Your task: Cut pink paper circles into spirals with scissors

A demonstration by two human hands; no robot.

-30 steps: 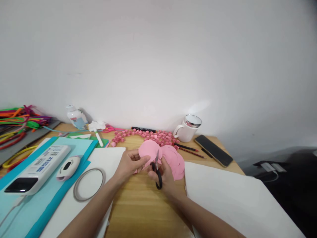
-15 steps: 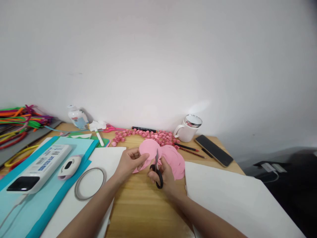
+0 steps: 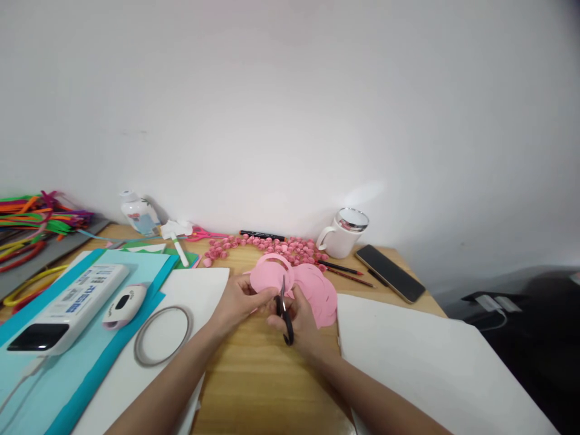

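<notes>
Pink paper disc, head view, the only one; it sits just beyond the left hand, pinched at its near edge between thumb and fingers; right hand grasps the scissors, fingers about the black handles, blades pointing away from the body and up against the disc's right side; a curved strip arches past the disc's far edge with a gap showing between; whether it is joined to the disc, cannot tell; how far apart the blades stand, too small to tell.

Just beyond the right hand, pink discs overlap on the table; touching the fingers or not, cannot tell; further out from both hands, rolled pink pieces; beyond and right of the right hand, pencils, then the mug.

Risks, my judgement: blades drifting inward would make the strip uneven or sever it, likely if the left hand turns the disc out of step with the scissors; thin paper could bend or tear if the pinch pulls against the blades; left thumb lies close to the blades, so a slip could nick it; scissor tips dipping right could catch the overlapping discs.
</notes>
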